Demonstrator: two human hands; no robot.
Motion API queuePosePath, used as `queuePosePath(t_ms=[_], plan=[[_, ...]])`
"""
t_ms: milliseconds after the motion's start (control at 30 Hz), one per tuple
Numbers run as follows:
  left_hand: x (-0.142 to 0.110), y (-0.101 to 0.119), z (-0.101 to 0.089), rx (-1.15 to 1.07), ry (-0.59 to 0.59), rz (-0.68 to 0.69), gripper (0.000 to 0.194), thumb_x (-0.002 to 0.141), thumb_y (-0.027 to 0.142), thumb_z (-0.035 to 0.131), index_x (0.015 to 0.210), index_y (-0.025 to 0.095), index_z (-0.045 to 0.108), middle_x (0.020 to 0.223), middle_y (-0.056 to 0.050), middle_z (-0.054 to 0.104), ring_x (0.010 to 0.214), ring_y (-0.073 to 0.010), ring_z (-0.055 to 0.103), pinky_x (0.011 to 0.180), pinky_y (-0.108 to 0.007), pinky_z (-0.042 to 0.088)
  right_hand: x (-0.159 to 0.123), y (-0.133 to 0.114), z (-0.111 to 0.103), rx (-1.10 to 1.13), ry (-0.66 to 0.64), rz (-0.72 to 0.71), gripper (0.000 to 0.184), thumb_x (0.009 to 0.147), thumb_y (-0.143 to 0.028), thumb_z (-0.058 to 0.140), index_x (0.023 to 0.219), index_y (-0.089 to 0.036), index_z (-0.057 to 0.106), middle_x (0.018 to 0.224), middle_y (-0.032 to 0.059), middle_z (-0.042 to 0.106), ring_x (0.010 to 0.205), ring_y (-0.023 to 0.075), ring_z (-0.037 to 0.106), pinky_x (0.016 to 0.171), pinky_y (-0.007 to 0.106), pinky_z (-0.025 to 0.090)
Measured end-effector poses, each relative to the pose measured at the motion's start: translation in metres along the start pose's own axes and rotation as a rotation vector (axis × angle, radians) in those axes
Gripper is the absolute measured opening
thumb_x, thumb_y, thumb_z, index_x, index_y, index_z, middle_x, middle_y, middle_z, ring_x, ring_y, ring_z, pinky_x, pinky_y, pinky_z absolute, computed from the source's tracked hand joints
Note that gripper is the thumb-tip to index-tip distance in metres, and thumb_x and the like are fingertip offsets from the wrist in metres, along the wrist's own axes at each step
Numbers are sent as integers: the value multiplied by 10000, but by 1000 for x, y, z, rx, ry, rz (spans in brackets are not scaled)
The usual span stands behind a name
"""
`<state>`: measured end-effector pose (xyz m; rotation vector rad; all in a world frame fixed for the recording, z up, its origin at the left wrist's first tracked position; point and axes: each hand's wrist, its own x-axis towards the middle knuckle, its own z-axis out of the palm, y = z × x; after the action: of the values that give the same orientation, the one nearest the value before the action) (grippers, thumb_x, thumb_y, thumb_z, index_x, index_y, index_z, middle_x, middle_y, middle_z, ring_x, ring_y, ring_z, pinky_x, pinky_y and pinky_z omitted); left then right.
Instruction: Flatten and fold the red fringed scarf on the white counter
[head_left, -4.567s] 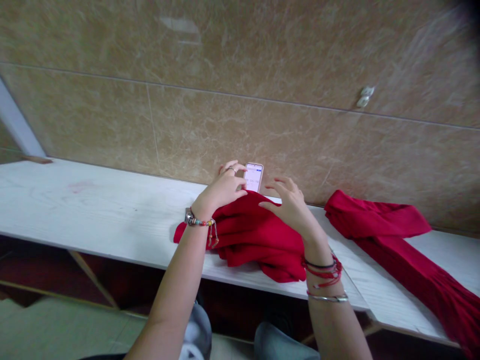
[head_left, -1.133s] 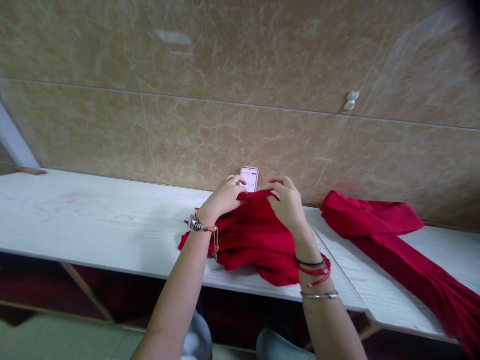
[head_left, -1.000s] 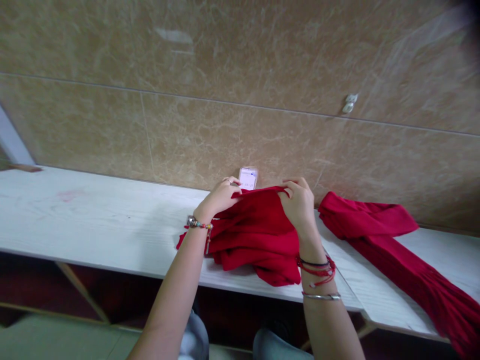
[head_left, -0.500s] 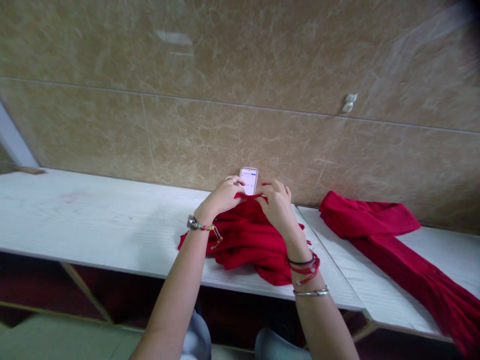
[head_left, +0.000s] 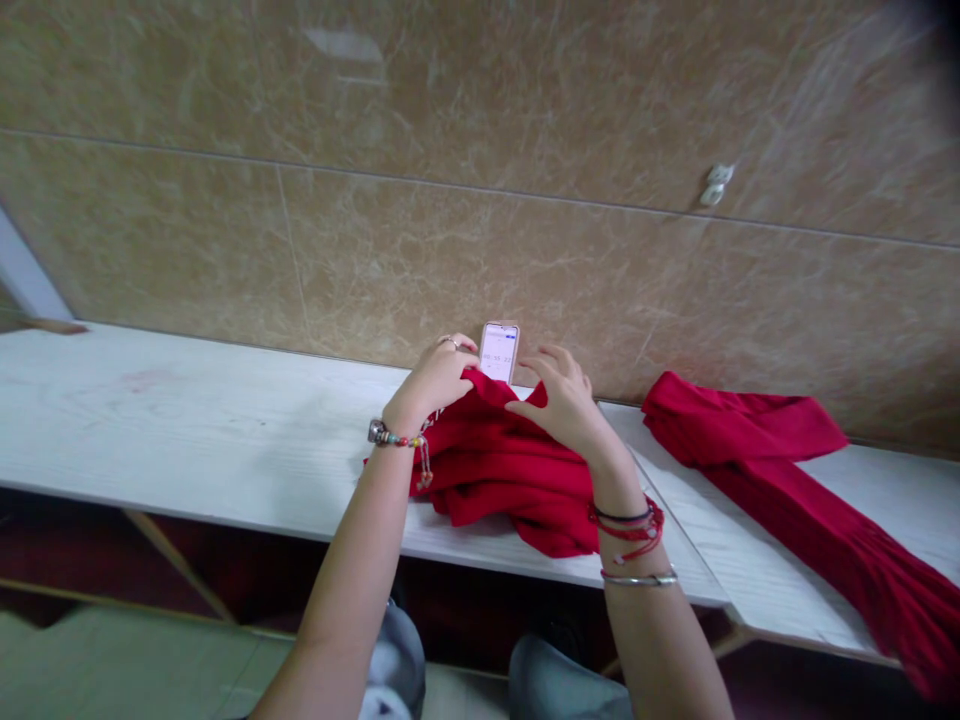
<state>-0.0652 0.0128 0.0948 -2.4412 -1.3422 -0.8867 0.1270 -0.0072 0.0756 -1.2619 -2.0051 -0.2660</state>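
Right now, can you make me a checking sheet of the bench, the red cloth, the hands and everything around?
Surface: white bench, faint reddish smudge toward its left.
Job's things: crumpled red cloth between the arms.
Clutter: lit phone behind the cloth; another red scarf, right.
Hands: left hand pinches the cloth's edge; right hand open.
Cables: nothing seen.
Surroundings: brown tiled wall, small white ornament.

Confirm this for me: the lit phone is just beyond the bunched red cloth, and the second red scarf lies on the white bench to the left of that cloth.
One thing is wrong: the second red scarf lies to the right of the bunched red cloth, as the head view shows. The lit phone is just beyond the cloth, and the scarf is on the white bench, as you say.
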Motion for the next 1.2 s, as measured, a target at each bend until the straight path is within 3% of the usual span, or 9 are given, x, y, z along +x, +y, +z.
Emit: queuePosePath(t_ms=[100, 200, 300, 433, 533, 700, 867, 1033, 1200], plan=[[2, 12, -3, -34, -20, 35, 225, 703, 96, 503, 782, 178, 697, 1114, -52, 541, 1039, -196, 498, 971, -326, 371, 0, -17, 8, -12, -52, -65, 325, 725, -336, 585, 1035, -239, 590, 1306, 112, 402, 1206, 320, 326, 908, 621, 269], [2, 17, -7, -43, -4, 16, 203, 729, 124, 508, 787, 178, 695, 1114, -49, 543, 1040, -196, 498, 972, -328, 370, 3, -23, 11, -10, -16, -32, 182, 788, -245, 470, 869, -219, 630, 1201, 103, 499, 1157, 294, 386, 930, 609, 250], [1, 12, -8, -11, 30, -47, 207, 727, 114, 515, 819, 166, 693, 1097, -58, 547, 1028, -194, 504, 957, -319, 381, 8, -15, 6, 47, 80, 7, 222, 799, -196, 407, 821, -210, 627, 1075, 98, 555, 1034, 253, 482, 933, 529, 304], [0, -3, -4, -3, 35, -119, 203, 717, 112, 527, 837, 144, 688, 1032, -74, 558, 995, -185, 523, 924, -296, 403, 9, 4, -5, 54, 204, 108, 215, 795, -216, 409, 820, -202, 621, 1013, 106, 546, 978, 250, 503, 889, 477, 362], [0, -3, -3, -39, 21, -114, 177, 737, 139, 522, 813, 140, 682, 1011, -71, 559, 990, -177, 527, 907, -284, 411, 6, 11, -7, 33, 168, 155, 198, 787, -231, 437, 855, -189, 619, 1033, 119, 529, 1009, 272, 484, 878, 501, 359], [4, 14, -3, -72, -4, -41, 171, 756, 140, 505, 792, 137, 672, 1032, -58, 554, 1000, -167, 522, 925, -286, 397, 1, -7, 3, 57, 25, -13, 349, 746, -319, 548, 1084, -232, 554, 1224, 106, 442, 1139, 315, 391, 900, 578, 305], [6, 18, -4, -93, -30, -11, 162, 742, 122, 513, 781, 147, 669, 1058, -45, 538, 982, -161, 524, 923, -288, 398, 8, -20, 6, 78, 62, 8, 220, 808, -234, 429, 903, -221, 626, 1134, 99, 504, 1090, 283, 443, 923, 531, 310], [1, -1, -8, -86, -37, -125, 127, 727, 126, 532, 738, 132, 659, 1029, -53, 536, 967, -171, 513, 929, -306, 389, 14, 11, -4, 116, 175, 101, 223, 797, -236, 422, 870, -198, 630, 938, 82, 556, 929, 226, 519, 859, 410, 395], [-6, -19, -14, -27, -18, -219, 155, 726, 115, 498, 686, 132, 647, 960, -54, 555, 981, -183, 500, 934, -312, 388, 6, 49, -8, 27, 232, 296, 217, 772, -216, 417, 814, -179, 627, 910, 105, 558, 922, 247, 515, 841, 439, 395]])
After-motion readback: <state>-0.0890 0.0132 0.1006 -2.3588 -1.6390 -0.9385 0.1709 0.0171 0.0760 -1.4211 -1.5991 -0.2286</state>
